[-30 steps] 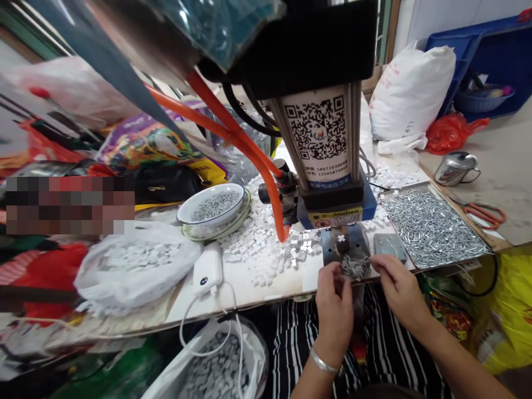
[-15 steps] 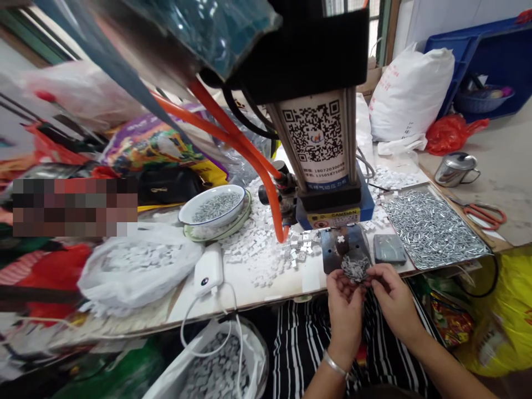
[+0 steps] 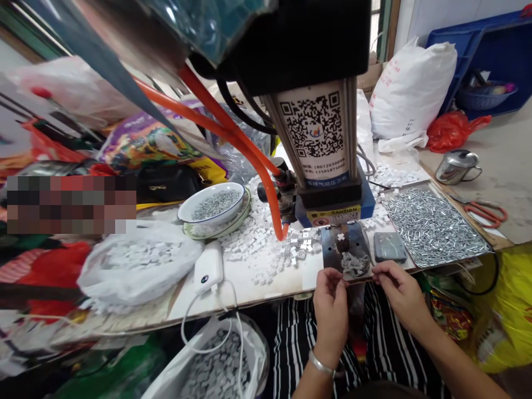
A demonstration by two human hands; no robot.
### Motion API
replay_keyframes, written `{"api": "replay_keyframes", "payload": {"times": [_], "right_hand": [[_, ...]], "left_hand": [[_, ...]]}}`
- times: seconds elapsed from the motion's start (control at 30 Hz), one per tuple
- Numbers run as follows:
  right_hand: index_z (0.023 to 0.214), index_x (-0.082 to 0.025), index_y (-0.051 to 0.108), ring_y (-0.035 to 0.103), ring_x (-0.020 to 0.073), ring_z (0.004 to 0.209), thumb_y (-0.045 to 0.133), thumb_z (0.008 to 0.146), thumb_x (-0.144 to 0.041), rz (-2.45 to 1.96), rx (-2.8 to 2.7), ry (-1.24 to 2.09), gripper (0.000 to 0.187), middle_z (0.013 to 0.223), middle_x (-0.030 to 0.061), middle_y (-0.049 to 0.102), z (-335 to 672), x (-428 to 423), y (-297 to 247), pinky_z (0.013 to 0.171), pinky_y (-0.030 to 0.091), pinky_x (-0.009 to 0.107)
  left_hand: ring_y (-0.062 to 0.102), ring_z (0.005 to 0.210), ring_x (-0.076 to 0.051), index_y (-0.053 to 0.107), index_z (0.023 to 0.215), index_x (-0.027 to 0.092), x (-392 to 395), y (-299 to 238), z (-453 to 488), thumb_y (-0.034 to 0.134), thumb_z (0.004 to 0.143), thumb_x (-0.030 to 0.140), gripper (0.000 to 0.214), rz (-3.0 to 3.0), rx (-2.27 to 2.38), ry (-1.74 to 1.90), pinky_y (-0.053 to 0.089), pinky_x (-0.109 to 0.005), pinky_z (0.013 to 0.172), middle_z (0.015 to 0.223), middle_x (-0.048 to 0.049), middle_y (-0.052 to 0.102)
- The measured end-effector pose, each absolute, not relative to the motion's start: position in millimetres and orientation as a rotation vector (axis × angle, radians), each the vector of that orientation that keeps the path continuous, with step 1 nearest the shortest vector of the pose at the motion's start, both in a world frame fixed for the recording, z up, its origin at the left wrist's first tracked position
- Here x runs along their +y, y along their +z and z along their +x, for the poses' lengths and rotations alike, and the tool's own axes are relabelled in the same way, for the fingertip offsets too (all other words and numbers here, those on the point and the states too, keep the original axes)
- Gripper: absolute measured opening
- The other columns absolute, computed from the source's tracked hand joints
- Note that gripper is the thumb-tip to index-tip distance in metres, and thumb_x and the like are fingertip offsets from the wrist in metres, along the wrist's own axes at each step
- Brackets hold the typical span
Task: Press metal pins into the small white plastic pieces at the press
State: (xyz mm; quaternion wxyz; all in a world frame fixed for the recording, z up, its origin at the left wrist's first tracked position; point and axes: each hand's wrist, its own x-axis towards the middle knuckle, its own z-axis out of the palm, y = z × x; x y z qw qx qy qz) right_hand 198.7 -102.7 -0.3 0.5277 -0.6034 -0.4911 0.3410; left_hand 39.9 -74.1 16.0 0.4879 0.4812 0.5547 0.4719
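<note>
My left hand (image 3: 331, 296), with a silver bangle at the wrist, is at the table's front edge, fingers curled and thumb against them. To its right is my right hand (image 3: 401, 291), thumb and forefinger pinched together. Anything between the fingertips of either hand is too small or hidden to make out. Between and just beyond the hands lies a clump of small grey metal bits (image 3: 355, 264) on the dark metal base plate (image 3: 330, 250) of a press (image 3: 330, 197). A small white cross-shaped piece (image 3: 341, 237) sits on a dark round holder behind the clump.
Loose white pieces (image 3: 301, 244) spread left of the press. On the right are a grey box (image 3: 389, 247), a tray (image 3: 411, 260) of metal pins, scissors (image 3: 484, 211) and a metal cup (image 3: 457, 167). A bowl (image 3: 183, 213) and power bank (image 3: 209, 269) stand left. Orange hoses (image 3: 270, 205) hang near.
My hands have drawn apart: the left moved left and the right slightly right, away from the clump of metal bits, which now rests uncovered on the plate.
</note>
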Motion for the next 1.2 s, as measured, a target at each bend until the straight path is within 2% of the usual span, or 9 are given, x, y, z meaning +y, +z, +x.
{"api": "replay_keyframes", "payload": {"times": [0.1, 0.27, 0.4, 0.5, 0.67, 0.8, 0.9, 1.2], "right_hand": [[0.096, -0.022, 0.07, 0.067, 0.0229, 0.089, 0.053, 0.094, -0.037, -1.441, -1.19, 0.91, 0.022, 0.095, 0.0071, 0.072, 193, -107, -12, 0.083, 0.056, 0.036], [0.104, -0.023, 0.071, 0.069, 0.022, 0.096, 0.05, 0.095, -0.03, -1.392, -1.23, 0.941, 0.024, 0.104, 0.0073, 0.073, 177, -111, -7, 0.088, 0.056, 0.035], [0.107, -0.024, 0.071, 0.068, 0.022, 0.102, 0.05, 0.098, -0.033, -1.39, -1.26, 0.862, 0.024, 0.112, 0.0073, 0.073, 187, -111, 2, 0.092, 0.055, 0.036], [0.108, -0.024, 0.071, 0.067, 0.0229, 0.103, 0.052, 0.098, -0.036, -1.453, -1.273, 0.729, 0.025, 0.111, 0.0074, 0.073, 212, -111, 1, 0.095, 0.054, 0.038], [0.103, -0.024, 0.07, 0.065, 0.0248, 0.102, 0.049, 0.095, -0.036, -1.674, -1.319, 0.403, 0.026, 0.107, 0.0081, 0.071, 280, -108, -13, 0.095, 0.051, 0.041], [0.112, -0.019, 0.069, 0.06, 0.0303, 0.103, 0.045, 0.092, -0.037, -1.898, -1.457, -0.008, 0.036, 0.105, 0.0138, 0.066, 335, -99, -37, 0.097, 0.048, 0.049], [0.116, -0.015, 0.068, 0.057, 0.0329, 0.101, 0.046, 0.092, -0.042, -1.987, -1.6, -0.156, 0.043, 0.102, 0.0163, 0.063, 358, -92, -56, 0.094, 0.047, 0.053], [0.088, -0.022, 0.065, 0.058, 0.0267, 0.091, 0.046, 0.094, -0.037, -1.94, -1.685, -0.034, 0.025, 0.089, 0.0091, 0.065, 363, -83, -61, 0.089, 0.046, 0.044]], "left_hand": [[0.064, 0.078, -0.015, 0.055, 0.092, 0.02, -77, 7, 47, 0.059, 0.08, 0.016, 0.013, 1.053, 1.262, 1.118, 0.054, -0.027, 0.072, 0.085, -0.0007, 0.064], [0.066, 0.082, -0.015, 0.052, 0.105, 0.022, -83, 14, 59, 0.061, 0.083, 0.019, 0.023, 0.98, 1.168, 1.202, 0.055, -0.028, 0.076, 0.091, -0.0017, 0.066], [0.067, 0.084, -0.016, 0.059, 0.104, 0.02, -83, 26, 54, 0.061, 0.089, 0.024, 0.015, 1.123, 1.147, 1.168, 0.055, -0.03, 0.079, 0.097, -0.0051, 0.069], [0.066, 0.086, -0.018, 0.063, 0.103, 0.02, -77, 26, 43, 0.059, 0.091, 0.024, 0.013, 1.318, 1.287, 1.191, 0.054, -0.032, 0.082, 0.096, -0.0056, 0.068], [0.062, 0.082, -0.019, 0.066, 0.113, 0.021, -59, 17, 30, 0.061, 0.084, 0.014, 0.031, 1.632, 1.411, 1.126, 0.053, -0.035, 0.082, 0.102, -0.0063, 0.066], [0.065, 0.087, -0.021, 0.068, 0.101, 0.021, -52, 14, 34, 0.058, 0.083, 0.011, 0.022, 1.643, 1.365, 1.059, 0.053, -0.035, 0.082, 0.093, -0.005, 0.069], [0.065, 0.085, -0.02, 0.067, 0.093, 0.021, -54, 18, 41, 0.056, 0.086, 0.011, 0.017, 1.686, 1.344, 1.093, 0.052, -0.033, 0.08, 0.089, -0.004, 0.068], [0.065, 0.083, -0.021, 0.067, 0.092, 0.021, -54, 23, 42, 0.058, 0.086, 0.016, 0.012, 1.677, 1.383, 1.046, 0.052, -0.033, 0.08, 0.088, -0.004, 0.07]]}}
